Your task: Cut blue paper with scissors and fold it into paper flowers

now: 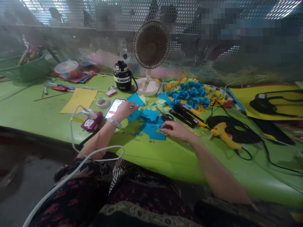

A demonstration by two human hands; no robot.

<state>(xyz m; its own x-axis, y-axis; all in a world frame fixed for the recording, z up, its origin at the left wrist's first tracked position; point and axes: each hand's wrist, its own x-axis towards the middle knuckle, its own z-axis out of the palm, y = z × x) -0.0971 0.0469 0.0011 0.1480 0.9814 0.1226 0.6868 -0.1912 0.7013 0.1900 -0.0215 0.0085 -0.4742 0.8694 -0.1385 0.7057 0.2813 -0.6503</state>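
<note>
Green-topped worktable (165, 164) runs along a perforated metal screen, and a desk fan (151, 45) at its far edge faces the person, apparently to move air over the work. At the far left sits a green plastic basket (26, 69), with a yellow card sheet (79, 100) lying flat and nearer. Close to the near edge, a magenta power socket (91, 123) feeds a white cable (94, 152) that loops off the table, probably placed there to keep the cord clear of the paper. Just beside it lies a lit smartphone (114, 108), seemingly kept handy. The left hand (125, 111) reaches past the phone, fingers straight and together, their tips over blue paper scraps (151, 126) gathered between both hands. The right hand (176, 130) sits at the scraps' right, fingers loosely curled and close together; whether they pinch anything cannot be told. Black-handled scissors (166, 117) lie just beyond, blue paper flowers (189, 91) farther off, and a yellow glue gun (223, 134) rests right.
</note>
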